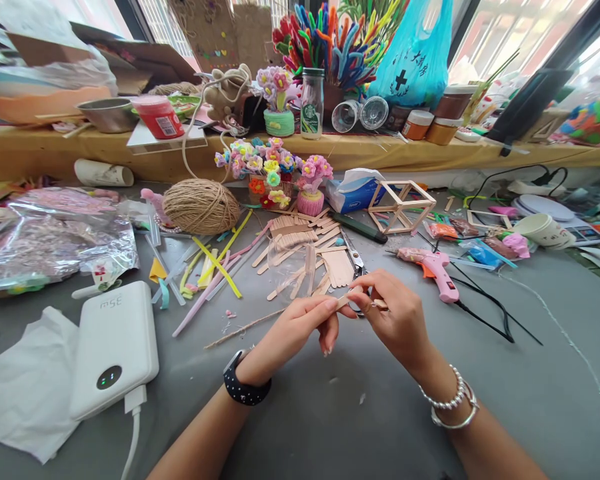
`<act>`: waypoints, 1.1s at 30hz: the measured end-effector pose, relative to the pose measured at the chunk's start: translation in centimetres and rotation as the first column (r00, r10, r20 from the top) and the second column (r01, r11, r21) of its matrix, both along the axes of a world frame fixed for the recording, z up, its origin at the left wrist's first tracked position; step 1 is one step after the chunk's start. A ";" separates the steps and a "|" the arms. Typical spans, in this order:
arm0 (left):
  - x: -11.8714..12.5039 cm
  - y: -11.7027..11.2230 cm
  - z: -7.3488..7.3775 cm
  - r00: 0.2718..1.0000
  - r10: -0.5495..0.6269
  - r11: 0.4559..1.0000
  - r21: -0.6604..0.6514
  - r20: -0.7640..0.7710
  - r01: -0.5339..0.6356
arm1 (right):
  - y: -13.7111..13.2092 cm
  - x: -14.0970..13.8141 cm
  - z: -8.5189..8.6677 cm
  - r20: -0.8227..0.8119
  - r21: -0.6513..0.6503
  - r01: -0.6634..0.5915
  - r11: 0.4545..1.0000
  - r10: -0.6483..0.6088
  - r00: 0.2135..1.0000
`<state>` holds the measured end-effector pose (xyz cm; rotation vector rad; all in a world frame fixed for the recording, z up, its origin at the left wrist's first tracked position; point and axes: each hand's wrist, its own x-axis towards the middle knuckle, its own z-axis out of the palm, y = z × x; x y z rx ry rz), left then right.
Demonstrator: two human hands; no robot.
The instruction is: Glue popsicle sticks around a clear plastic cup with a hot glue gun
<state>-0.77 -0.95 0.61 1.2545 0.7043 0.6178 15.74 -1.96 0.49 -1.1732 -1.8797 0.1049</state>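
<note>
My left hand [305,317] and right hand [397,313] pinch a wooden craft stick [343,302] over the counter [330,420] (pink hot-glue gun [437,270] lying rightward).

I can make out only part of the pale, flat wooden piece [343,303], since the left hand [310,316] and the right hand [393,310] cover its ends. The right hand also hides part of the dark-handled metal scissors [353,253] from me. My view cuts off the white charging cable [134,440] at the bottom and the blue plastic bag [414,63] at the top. I cannot identify the blurred multicoloured heap [593,123] far right.
</note>
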 end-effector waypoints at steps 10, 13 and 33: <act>0.3 0.3 -0.6 0.994 0.065 0.996 0.069 -0.082 -0.060 | 0.5 0.1 -1.0 0.262 0.162 0.104 0.981 -0.144 0.954; 0.4 0.3 -0.6 0.993 0.071 0.996 0.069 -0.091 -0.065 | 0.5 -0.1 -1.3 0.318 0.202 0.134 0.970 -0.195 0.928; 0.6 0.1 -0.6 0.978 0.123 0.966 0.246 -0.167 -0.079 | 0.9 0.3 -1.0 0.069 -0.033 0.029 0.999 -0.026 0.997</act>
